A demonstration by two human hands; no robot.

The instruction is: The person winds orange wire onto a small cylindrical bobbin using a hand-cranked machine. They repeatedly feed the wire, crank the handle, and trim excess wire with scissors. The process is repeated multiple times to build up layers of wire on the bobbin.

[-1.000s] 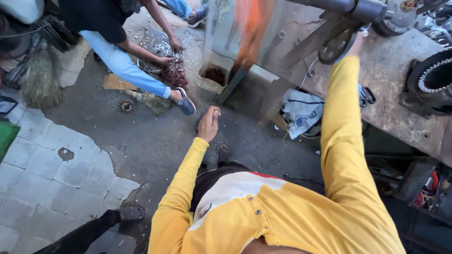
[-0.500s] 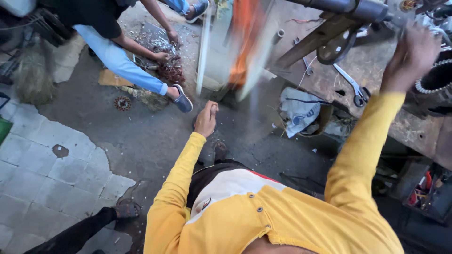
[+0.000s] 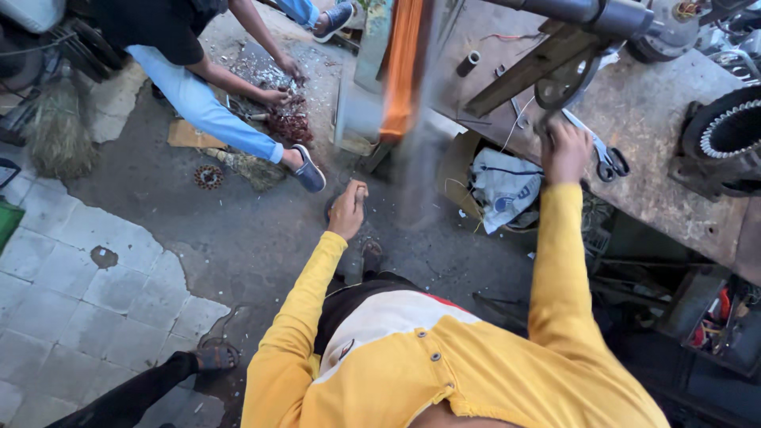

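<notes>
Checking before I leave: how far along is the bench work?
Done: nothing looks finished. In hand: right hand rests on the stained metal workbench beside the blue-handled pliers; left hand hangs fisted over the dark concrete floor. Left: the pliers lie unlifted.

Cracked tiled floor, possibly greasy steel workbench.

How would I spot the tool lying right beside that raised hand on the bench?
Start at the long, stained workbench on the right. Near its front edge rests the right hand in a yellow sleeve. Just beside it lie scissors with dark loop handles and pale blades, the only such tool there.
</notes>
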